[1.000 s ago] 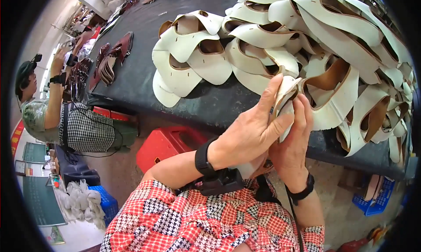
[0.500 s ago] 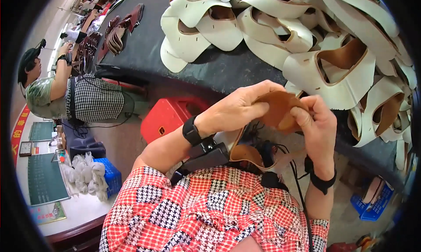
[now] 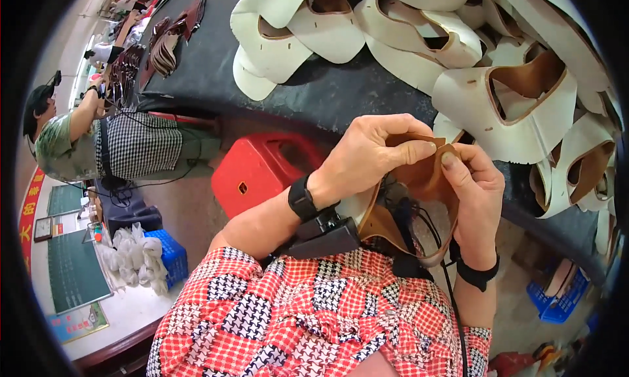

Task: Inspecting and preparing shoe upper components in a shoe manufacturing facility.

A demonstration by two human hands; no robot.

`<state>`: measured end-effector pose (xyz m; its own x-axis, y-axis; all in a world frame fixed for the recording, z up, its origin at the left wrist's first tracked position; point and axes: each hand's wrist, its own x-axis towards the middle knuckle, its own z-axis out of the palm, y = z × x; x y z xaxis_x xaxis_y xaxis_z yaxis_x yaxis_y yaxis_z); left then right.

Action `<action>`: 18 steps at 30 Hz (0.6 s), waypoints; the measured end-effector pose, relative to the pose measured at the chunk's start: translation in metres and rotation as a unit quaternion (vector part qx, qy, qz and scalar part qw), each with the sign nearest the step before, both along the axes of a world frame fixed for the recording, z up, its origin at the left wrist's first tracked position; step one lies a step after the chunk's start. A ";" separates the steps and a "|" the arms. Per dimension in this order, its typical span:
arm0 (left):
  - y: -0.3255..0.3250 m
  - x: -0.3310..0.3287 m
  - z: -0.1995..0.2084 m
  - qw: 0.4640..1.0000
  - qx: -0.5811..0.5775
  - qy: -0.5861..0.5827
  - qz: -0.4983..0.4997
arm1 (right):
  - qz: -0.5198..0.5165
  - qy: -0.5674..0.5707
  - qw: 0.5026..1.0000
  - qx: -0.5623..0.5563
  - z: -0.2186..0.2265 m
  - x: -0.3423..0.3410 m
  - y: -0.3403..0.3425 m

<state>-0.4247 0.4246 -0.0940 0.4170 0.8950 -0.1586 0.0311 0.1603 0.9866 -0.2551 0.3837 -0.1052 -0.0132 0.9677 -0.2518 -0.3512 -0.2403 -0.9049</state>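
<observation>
A curved tan leather shoe upper piece (image 3: pixel 417 172) is held in front of my chest, its brown side facing me. My left hand (image 3: pixel 377 147) pinches one edge between thumb and fingers. On the other edge my right hand (image 3: pixel 473 183) is closed, thumb laid on the leather. The two edges meet between the thumbs. A loop of the piece hangs toward my shirt, its lower band (image 3: pixel 429 256) curving below the right hand. Beyond my hands lies a heap of similar white-faced uppers (image 3: pixel 458 101) with brown insides.
The black-covered table (image 3: pixel 203 69) runs across the far side, with dark brown leather pieces (image 3: pixel 164 52) at its left. A red stool (image 3: pixel 246 174) stands left of my forearm. Further left sits a co-worker (image 3: pixel 69 144). Blue baskets (image 3: pixel 173 259) stand at both sides. Black cables hang near my lap.
The leather piece has gone from a flatter, broad surface to a folded loop with its two edges brought together between my thumbs. Both hands keep hold; the view has shifted slightly.
</observation>
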 end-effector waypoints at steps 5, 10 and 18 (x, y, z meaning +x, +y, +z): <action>-0.005 0.001 -0.025 0.878 0.457 0.125 0.068 | -0.015 0.041 0.998 -0.050 -0.009 -0.006 0.004; 0.007 0.003 -0.032 0.867 0.453 0.192 0.075 | -0.046 -0.082 0.995 -0.025 -0.017 -0.017 0.011; 0.018 -0.014 -0.032 0.928 0.338 0.157 0.011 | -0.034 -0.112 0.993 -0.019 -0.016 -0.023 0.013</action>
